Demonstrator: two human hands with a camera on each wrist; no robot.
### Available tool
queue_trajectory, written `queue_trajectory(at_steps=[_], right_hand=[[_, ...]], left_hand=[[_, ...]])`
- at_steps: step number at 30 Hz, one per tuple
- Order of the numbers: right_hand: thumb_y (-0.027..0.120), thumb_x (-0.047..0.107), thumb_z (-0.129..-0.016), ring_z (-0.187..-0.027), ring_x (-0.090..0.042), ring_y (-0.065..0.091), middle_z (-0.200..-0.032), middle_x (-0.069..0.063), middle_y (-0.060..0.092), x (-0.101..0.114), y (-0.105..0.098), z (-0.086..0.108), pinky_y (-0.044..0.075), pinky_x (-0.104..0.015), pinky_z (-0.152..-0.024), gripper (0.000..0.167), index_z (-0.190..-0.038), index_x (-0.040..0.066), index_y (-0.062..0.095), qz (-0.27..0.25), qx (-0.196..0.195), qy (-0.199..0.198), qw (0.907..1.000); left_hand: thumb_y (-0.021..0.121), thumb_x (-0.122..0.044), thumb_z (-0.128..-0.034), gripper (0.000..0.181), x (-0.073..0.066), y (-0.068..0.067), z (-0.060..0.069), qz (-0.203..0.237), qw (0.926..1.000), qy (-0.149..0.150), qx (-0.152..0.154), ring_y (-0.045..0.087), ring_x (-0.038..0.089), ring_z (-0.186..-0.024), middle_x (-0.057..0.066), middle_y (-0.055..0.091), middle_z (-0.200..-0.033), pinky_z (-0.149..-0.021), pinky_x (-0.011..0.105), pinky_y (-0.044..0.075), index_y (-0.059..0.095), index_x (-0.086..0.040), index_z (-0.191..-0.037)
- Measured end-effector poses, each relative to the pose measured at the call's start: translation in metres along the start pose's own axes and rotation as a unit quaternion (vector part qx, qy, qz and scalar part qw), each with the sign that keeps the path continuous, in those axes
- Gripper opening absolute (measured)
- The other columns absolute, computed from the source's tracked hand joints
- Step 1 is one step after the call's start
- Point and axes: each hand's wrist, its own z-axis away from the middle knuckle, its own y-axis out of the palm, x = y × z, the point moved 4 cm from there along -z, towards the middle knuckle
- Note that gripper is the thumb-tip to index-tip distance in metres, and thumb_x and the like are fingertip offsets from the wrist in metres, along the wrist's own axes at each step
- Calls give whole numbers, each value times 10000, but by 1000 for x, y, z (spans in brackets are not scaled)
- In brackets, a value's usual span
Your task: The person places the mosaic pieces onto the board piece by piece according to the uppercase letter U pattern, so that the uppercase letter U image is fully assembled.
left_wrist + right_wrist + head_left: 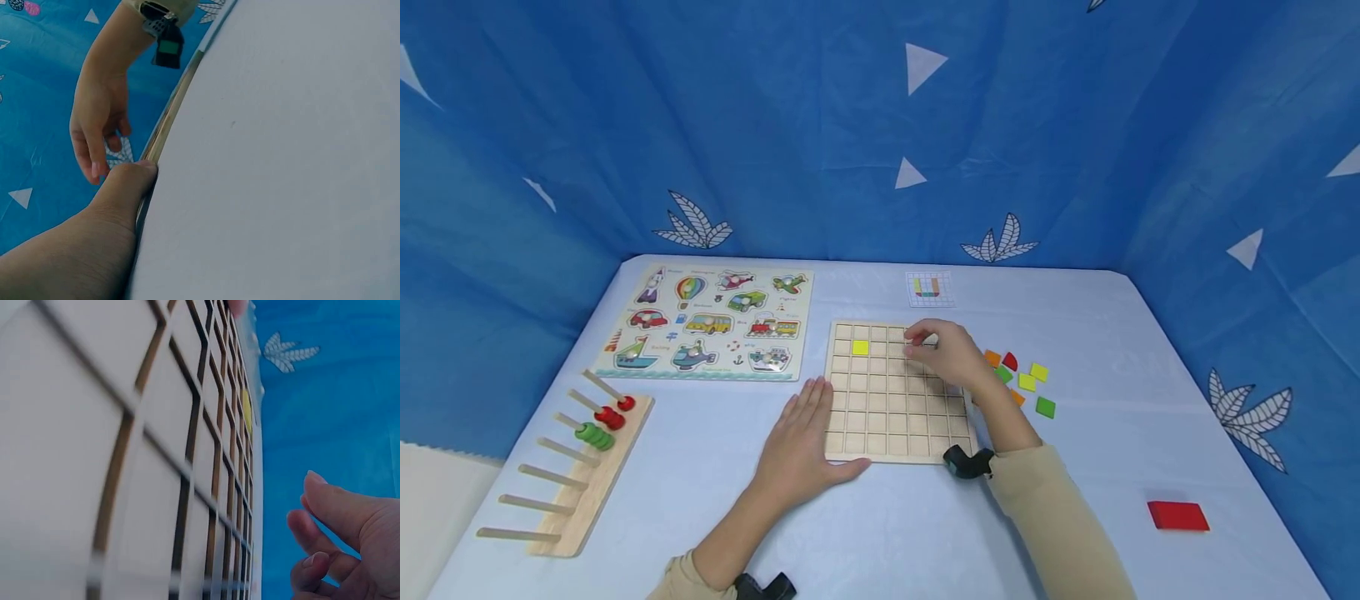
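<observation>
A square wooden grid board (887,400) lies on the table, with one yellow square tile (861,347) in a cell near its upper left. My left hand (797,442) rests at the board's left front corner, fingers extended along the left edge and thumb at the front edge. Over the upper right part of the board hovers my right hand (943,350), fingers loosely bent, thumb and index fingertips apart. The right wrist view shows no tile between the fingers of this hand (350,544). Loose coloured tiles (1027,382) lie right of the board, some hidden behind the right forearm.
A pattern card (929,289) with a coloured U shape lies behind the board. To the left are a vehicle picture puzzle (707,325) and a wooden peg rack (602,475) with red and green beads. A red block (1178,516) sits at the right.
</observation>
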Motion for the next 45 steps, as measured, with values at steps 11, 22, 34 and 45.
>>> queue_trajectory(at_steps=[11, 22, 34, 45], right_hand=[[691, 279, -939, -841, -267, 517, -1150, -75, 650, -51, -51, 28, 496, -295, -630, 301, -1211, 151, 674, 86, -401, 628, 9972], [643, 290, -969, -1015, -278, 501, -1223, -117, 613, -101, -89, 54, 494, -298, -755, 347, -1284, 146, 633, 303, -782, 1382, 9868], [606, 304, -991, -1262, -363, 434, -1348, -163, 557, -135, -108, 74, 417, -572, -1062, 389, -1331, 116, 589, 123, -920, 1747, 9802], [613, 298, -986, -1328, -410, 391, -1464, -194, 481, -151, -104, 76, 396, -633, -1065, 405, -1341, 104, 580, 190, -672, 1879, 9797]], left_hand=[[593, -830, -730, 1245, 2, 1, 0, 41, 9997, -120, 205, 103, 268, -1559, 131, 153, -1664, -1270, 447, 148, 191, -7, -1573], [607, -824, -724, 1246, 2, 1, 1, 33, 9998, -98, 142, 121, 276, -1556, 135, 172, -1660, -1269, 447, 151, 207, 0, -1568], [627, -810, -719, 1247, 1, 0, 0, 31, 9999, -88, 90, 136, 280, -1553, 148, 189, -1654, -1267, 448, 159, 211, 6, -1566], [615, -816, -724, 1246, 0, 1, -1, 76, 9998, -73, 138, 119, 272, -1557, 140, 174, -1659, -1270, 449, 150, 202, 1, -1569]])
